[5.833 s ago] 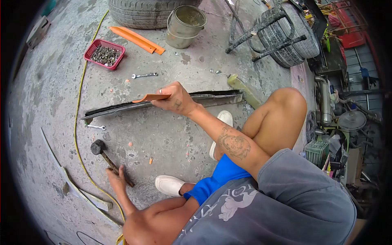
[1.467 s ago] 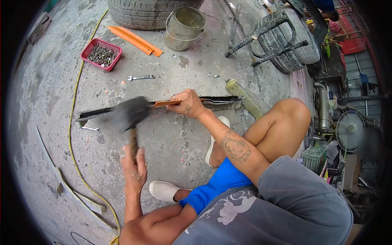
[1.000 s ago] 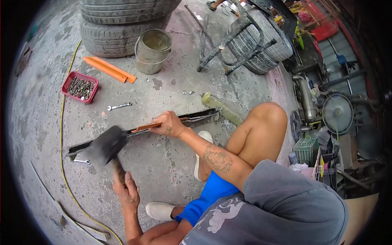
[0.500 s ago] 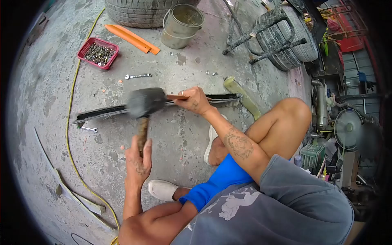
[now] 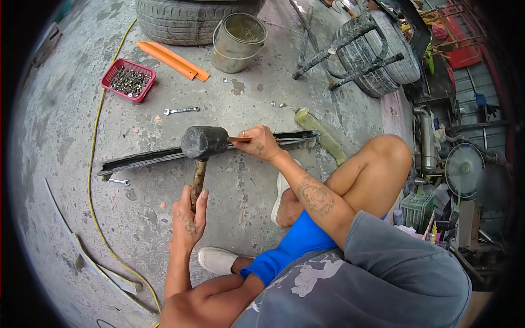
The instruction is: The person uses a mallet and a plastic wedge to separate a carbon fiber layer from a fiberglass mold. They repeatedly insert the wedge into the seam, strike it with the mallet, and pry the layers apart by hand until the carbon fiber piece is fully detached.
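My left hand is closed around the wooden handle of a mallet with a black head. The head is over a long dark channel-shaped strip lying on the floor. Pinched in my right hand is a flat reddish-brown piece. One end of it points at the mallet's face, touching or nearly so. Part of the strip is hidden by the mallet head and my right hand.
Near the strip lie two wrenches and a yellowish-green piece. Farther out are a red basket of small hardware, orange strips, a metal bucket, tires, a yellow cord and a black metal frame.
The mallet head has moved right, closer to my right hand, and is no longer blurred. My left hand has moved slightly right with it. The whole view has shifted a little.
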Available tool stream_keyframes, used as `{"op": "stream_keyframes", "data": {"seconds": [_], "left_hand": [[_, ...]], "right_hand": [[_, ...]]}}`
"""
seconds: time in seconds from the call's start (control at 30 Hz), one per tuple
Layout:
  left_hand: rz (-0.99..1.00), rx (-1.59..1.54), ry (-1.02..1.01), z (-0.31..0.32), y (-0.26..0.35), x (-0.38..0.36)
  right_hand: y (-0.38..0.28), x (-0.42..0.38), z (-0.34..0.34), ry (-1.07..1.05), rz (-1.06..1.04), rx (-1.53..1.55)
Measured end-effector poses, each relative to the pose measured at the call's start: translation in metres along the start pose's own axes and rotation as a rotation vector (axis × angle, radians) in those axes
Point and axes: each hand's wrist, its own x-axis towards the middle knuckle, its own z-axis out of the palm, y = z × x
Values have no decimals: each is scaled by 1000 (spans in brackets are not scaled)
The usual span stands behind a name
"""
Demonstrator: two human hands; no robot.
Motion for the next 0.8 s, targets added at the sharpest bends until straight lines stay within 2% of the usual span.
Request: {"op": "stream_keyframes", "data": {"seconds": [0.1, 0.2, 0.37, 0.43, 0.53, 0.63, 0.73, 0.8], "left_hand": [[14, -54, 104, 5, 1, -2], [23, 20, 6, 6, 0, 3], [5, -60, 94, 11, -3, 3], [-96, -41, -50, 7, -4, 5], [-67, -187, 89, 19, -8, -2], [-67, -78, -46, 17, -8, 5], [-83, -164, 5, 19, -10, 2], [-59, -136, -36, 21, -6, 5]], "right_hand": [[4, 0, -3, -20, 20, -1], [4, -1, 0, -10, -9, 11], [10, -1, 1, -30, 20, -45], [6, -8, -4, -46, 48, -36], [12, -1, -8, -55, 65, -49], [17, -7, -9, -49, 68, -22], [17, 1, -12, -48, 74, -23], [19, -6, -10, -71, 92, -58]]}}
